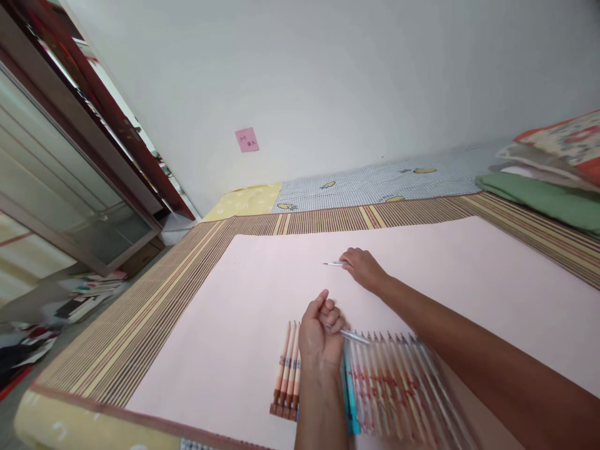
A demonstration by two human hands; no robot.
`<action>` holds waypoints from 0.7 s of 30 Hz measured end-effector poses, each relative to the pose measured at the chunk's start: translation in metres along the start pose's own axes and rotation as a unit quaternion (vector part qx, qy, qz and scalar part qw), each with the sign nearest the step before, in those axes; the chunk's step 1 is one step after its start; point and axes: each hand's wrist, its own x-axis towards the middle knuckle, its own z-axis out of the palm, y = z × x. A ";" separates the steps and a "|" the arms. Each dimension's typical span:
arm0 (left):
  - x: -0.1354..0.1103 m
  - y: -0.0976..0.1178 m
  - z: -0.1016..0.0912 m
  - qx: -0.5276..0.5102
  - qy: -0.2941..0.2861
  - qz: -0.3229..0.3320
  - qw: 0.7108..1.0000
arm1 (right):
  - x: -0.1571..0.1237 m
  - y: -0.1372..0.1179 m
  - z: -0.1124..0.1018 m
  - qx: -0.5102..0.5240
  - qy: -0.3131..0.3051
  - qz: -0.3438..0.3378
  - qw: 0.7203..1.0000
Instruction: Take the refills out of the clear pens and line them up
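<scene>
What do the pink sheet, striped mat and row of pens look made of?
Pink sheet: likely matte paper, flat, no sheen. Striped mat: probably woven bamboo or straw, fine parallel slats. Pens: seemingly plastic, peach barrels, some clear and glossy.

Pink sticky note (246, 139) on wall: handwriting too small to read

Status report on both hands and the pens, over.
Left hand closed on a clear pen, above the pen row. Right hand pinching a thin pen on the pink sheet. Nothing between the hands.
</scene>
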 end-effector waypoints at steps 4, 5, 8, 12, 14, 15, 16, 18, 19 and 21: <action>0.000 0.000 0.001 0.002 0.003 -0.003 1.000 | 0.002 0.002 0.000 0.001 -0.001 -0.012 1.000; 0.000 0.000 0.001 0.002 0.004 -0.003 1.000 | 0.002 0.002 -0.001 0.001 -0.001 -0.017 1.000; 0.000 -0.001 0.001 0.004 0.008 0.001 1.000 | 0.002 0.002 -0.003 0.004 -0.001 -0.028 1.000; 0.000 -0.002 0.001 0.005 0.005 -0.002 1.000 | 0.001 0.003 -0.004 0.014 0.003 -0.034 0.999; 0.001 -0.002 0.000 0.003 0.002 -0.004 1.000 | 0.001 0.004 -0.003 0.019 0.005 -0.036 0.999; 0.001 -0.002 -0.001 0.003 0.002 -0.004 1.000 | 0.001 0.005 -0.002 0.021 0.005 -0.036 0.999; 0.001 -0.002 -0.001 0.003 0.002 -0.004 1.000 | 0.001 0.006 -0.001 0.023 0.005 -0.037 0.999; 0.001 -0.002 -0.001 0.002 0.005 -0.003 1.000 | 0.001 0.007 0.000 0.026 0.006 -0.036 0.999; 0.001 -0.002 -0.001 0.002 0.006 -0.002 1.000 | 0.001 0.008 0.001 0.027 0.007 -0.036 0.999; 0.001 -0.002 0.000 0.002 0.008 -0.001 1.000 | 0.000 0.009 0.002 0.032 0.009 -0.033 0.999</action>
